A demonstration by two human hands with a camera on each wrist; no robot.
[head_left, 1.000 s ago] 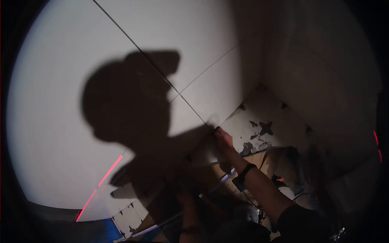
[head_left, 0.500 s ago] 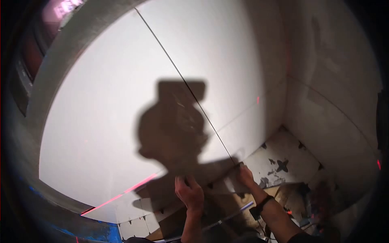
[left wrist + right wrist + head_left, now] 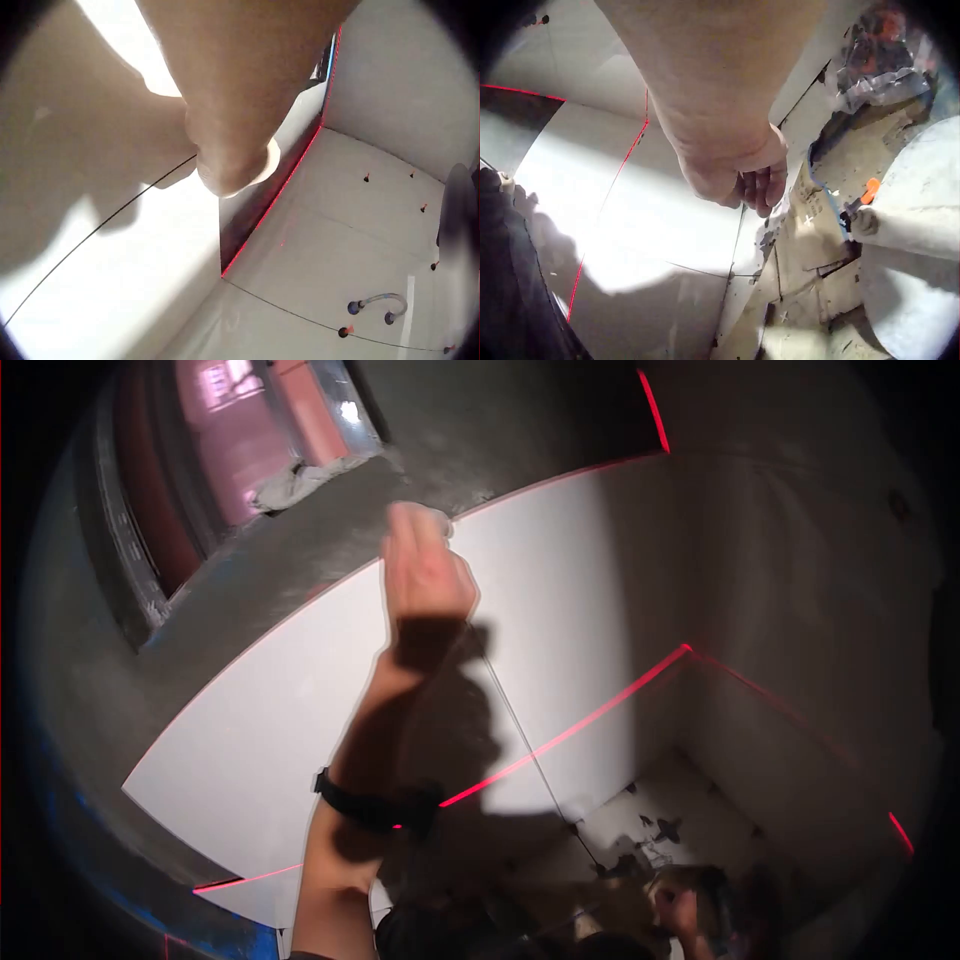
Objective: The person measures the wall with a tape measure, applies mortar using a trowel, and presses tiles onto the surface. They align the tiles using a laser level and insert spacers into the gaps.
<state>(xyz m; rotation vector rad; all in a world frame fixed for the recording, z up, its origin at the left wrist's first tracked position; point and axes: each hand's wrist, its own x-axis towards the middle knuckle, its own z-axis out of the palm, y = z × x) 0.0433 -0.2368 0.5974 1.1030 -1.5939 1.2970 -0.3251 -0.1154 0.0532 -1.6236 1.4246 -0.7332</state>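
My left hand (image 3: 430, 570) is raised in front of the large white wall tiles (image 3: 300, 690), its fingers straight and pointing up past the tiles' top edge. In the left wrist view the left hand (image 3: 231, 161) overlaps that top edge, close to a thin dark joint; its fingertips are mostly hidden. Low at the right, my right hand (image 3: 680, 910) is dim and blurred in the head view. The right wrist view shows the right hand (image 3: 735, 176) with loosely curled fingers and nothing visible in them, above the foot of the wall.
A red laser line (image 3: 600, 710) crosses the tiles and the corner. A window opening (image 3: 230, 450) is at upper left. Cardboard (image 3: 817, 240) covers floor beside a white rounded container (image 3: 915, 300), an orange-handled tool (image 3: 870, 191) and a clear plastic bag (image 3: 885, 67).
My left hand has risen from the lower wall to the tiles' top edge. The right hand has left the joint's lower end and moved down and right. The head view has tilted upward.
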